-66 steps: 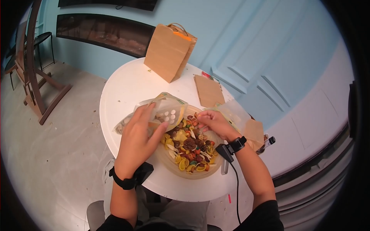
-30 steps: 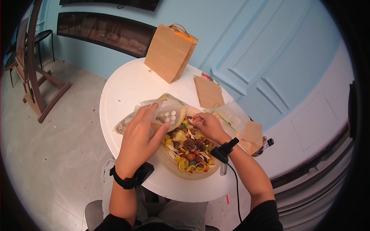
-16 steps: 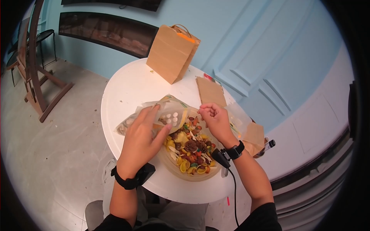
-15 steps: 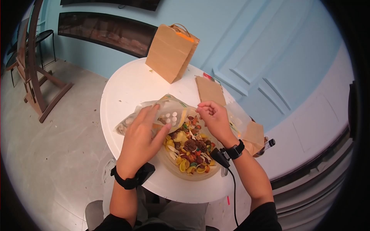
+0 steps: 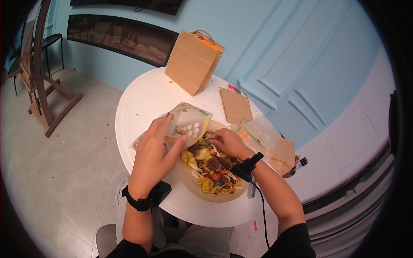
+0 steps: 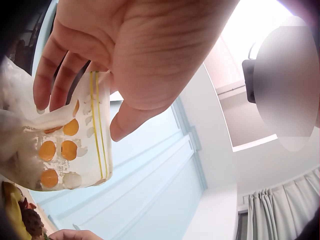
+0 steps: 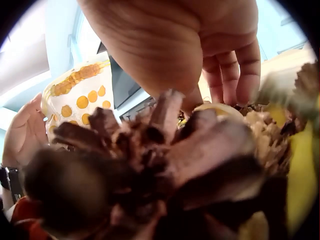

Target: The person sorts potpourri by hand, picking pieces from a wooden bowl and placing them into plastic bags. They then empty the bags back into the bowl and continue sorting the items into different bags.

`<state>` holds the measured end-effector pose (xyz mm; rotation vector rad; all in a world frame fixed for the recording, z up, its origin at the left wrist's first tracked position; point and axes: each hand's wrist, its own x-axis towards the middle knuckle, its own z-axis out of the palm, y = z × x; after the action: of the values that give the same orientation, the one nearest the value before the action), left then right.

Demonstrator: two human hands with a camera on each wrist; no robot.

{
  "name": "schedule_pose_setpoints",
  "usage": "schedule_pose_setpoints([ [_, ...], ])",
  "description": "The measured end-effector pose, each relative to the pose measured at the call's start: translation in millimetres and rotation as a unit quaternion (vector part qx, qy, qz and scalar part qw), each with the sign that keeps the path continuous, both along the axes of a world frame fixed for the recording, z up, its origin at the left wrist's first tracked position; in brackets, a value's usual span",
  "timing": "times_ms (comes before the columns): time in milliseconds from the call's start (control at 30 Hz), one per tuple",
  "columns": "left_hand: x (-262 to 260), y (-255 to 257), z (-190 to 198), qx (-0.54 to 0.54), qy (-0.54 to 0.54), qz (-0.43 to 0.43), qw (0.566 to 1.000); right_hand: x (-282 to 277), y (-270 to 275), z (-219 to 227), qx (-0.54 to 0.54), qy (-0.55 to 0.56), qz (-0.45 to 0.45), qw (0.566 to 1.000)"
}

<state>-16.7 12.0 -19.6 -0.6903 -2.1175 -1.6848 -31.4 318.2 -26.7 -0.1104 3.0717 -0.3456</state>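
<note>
Round worktop is carrying bowl. Pouch is overhanging bowl's 11 o'clock side; left hand is gripping it from 8 o'clock. Right hand, apart and nearer dried mix, is reaching into it near 12 o'clock (cannot tell whether fingers are pinching anything).

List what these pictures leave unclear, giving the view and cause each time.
What the right hand holds, if anything: head view, its own fingers hide it.
The bottom of the round pale bowl: head view, under colourful dried plant pieces.
The exact form of the dark brown woody piece: right wrist view, blurred up close.
</note>
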Motion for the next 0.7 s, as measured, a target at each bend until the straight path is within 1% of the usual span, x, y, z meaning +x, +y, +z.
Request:
schedule_pose_setpoints([
  [33, 0.7, -0.9, 1.5, 0.014, -0.020, -0.010, 1.000, 1.0, 1.4, -1.0, -0.035, 0.014, -0.016, 0.999],
  [167, -1.0, -1.8, 0.3, 0.003, -0.006, -0.006, 1.000, 9.3, -0.2, 9.7, -0.167, 0.065, -0.073, 0.981],
  [233, -1.5, -0.7, -0.2, 0.009, 0.000, -0.010, 1.000, 15.8, -12.1, 24.8, -0.236, 0.097, -0.092, 0.963],
  [300, -0.8, 0.2, 0.9, 0.009, -0.002, -0.014, 1.000, 23.8, -31.7, 41.6, -0.313, 0.135, -0.104, 0.934],
  [400, 1.7, 3.0, 3.8, 0.008, -0.003, -0.023, 1.000, 29.5, -57.7, 59.5, -0.361, 0.187, -0.055, 0.912],
  [433, 2.7, 4.2, 4.5, 0.007, -0.003, -0.027, 1.000, 28.9, -64.8, 61.5, -0.348, 0.185, -0.022, 0.919],
  [500, 0.5, 5.2, 0.1, -0.018, 0.030, -0.003, 0.999, 26.6, -78.2, 65.1, -0.321, 0.182, 0.047, 0.928],
  [533, 0.0, 5.3, -2.0, -0.031, 0.047, 0.010, 0.998, 29.8, -84.4, 69.9, -0.323, 0.176, 0.016, 0.930],
  [633, 2.7, -0.8, 4.2, 0.044, -0.032, 0.028, 0.998, 18.5, -70.1, 61.5, -0.339, 0.175, -0.082, 0.921],
  [700, 0.4, -5.3, 3.1, 0.064, -0.032, 0.036, 0.997, 14.4, -60.6, 55.2, -0.253, 0.105, -0.066, 0.959],
])
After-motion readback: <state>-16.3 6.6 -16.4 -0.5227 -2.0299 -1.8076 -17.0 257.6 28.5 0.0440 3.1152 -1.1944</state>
